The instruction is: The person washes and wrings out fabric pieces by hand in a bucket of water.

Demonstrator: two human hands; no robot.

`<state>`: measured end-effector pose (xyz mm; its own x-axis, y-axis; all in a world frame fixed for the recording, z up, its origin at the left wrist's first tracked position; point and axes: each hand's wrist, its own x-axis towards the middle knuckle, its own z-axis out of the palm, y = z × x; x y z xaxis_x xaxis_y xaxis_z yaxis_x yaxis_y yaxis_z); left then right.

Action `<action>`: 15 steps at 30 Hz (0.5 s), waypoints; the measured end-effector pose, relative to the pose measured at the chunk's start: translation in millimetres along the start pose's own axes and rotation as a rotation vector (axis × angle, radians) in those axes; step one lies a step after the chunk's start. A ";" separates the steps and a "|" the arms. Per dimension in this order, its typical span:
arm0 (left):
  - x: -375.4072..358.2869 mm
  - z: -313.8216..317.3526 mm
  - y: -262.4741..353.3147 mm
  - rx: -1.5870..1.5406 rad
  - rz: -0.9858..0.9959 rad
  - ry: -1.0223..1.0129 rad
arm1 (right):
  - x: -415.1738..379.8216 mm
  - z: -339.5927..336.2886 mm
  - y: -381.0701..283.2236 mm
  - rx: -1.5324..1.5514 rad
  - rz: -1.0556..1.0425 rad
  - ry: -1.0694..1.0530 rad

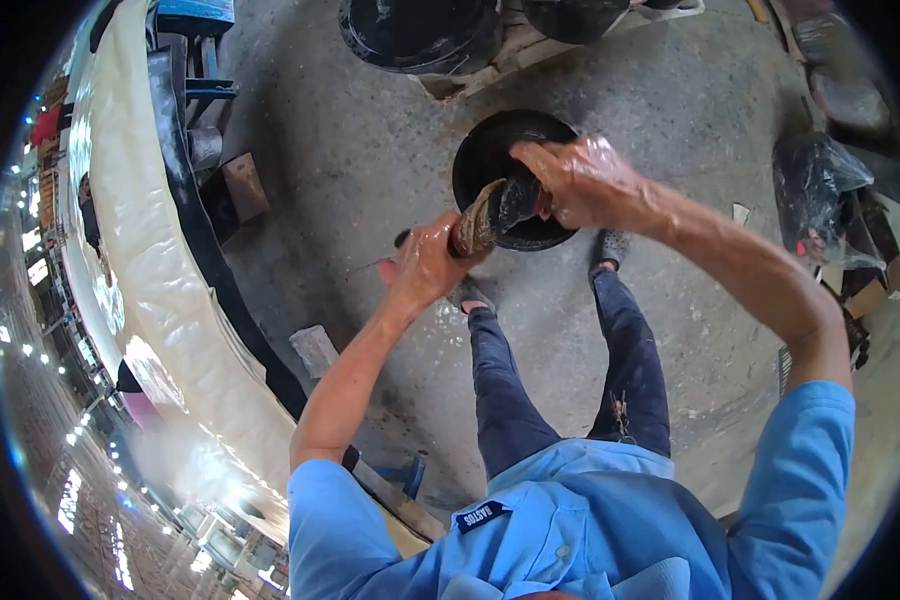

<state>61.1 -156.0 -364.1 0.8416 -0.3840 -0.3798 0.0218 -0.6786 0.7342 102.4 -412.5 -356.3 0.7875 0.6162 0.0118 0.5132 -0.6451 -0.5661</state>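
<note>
Both my hands are over a round black bucket (482, 150) on the concrete floor. My left hand (430, 262) is closed around one end of a wet, twisted bundle (485, 215), which looks tan and fibrous at this end. The bundle turns dark towards my right hand (582, 182), whose fingers are wrapped round its other end. Wet shine covers both hands. The bundle hangs above the near part of the bucket's opening, and the exact material of its dark part cannot be made out.
Large black tubs (420, 35) stand on a wooden pallet (460, 80) beyond the bucket. Along the left runs a long surface with cream sheeting (150, 230). A cardboard box (246, 187) and a pale block (314, 351) lie nearby. At right sits a dark plastic bag (815, 195).
</note>
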 end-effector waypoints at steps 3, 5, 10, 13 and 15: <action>14.0 -10.1 -10.9 0.372 0.049 0.013 | -24.0 26.5 -23.9 0.323 0.367 -0.065; 26.6 -17.2 -6.8 0.559 0.065 0.019 | -35.6 45.7 -38.2 0.452 0.481 -0.079; 58.2 -28.6 -0.5 0.732 0.236 0.003 | -48.5 63.6 -78.9 1.443 0.827 0.155; 73.8 -30.8 7.2 0.800 0.409 -0.003 | -49.2 86.0 -95.2 1.665 0.895 0.232; 82.4 -34.1 14.2 0.853 0.442 -0.013 | -45.1 86.9 -105.6 1.862 0.935 0.304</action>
<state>149.2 -175.9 -365.8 0.6737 -0.7176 -0.1767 -0.7003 -0.6963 0.1574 -16.9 -332.9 -368.7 0.6633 0.2542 -0.7038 -0.6871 0.5796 -0.4382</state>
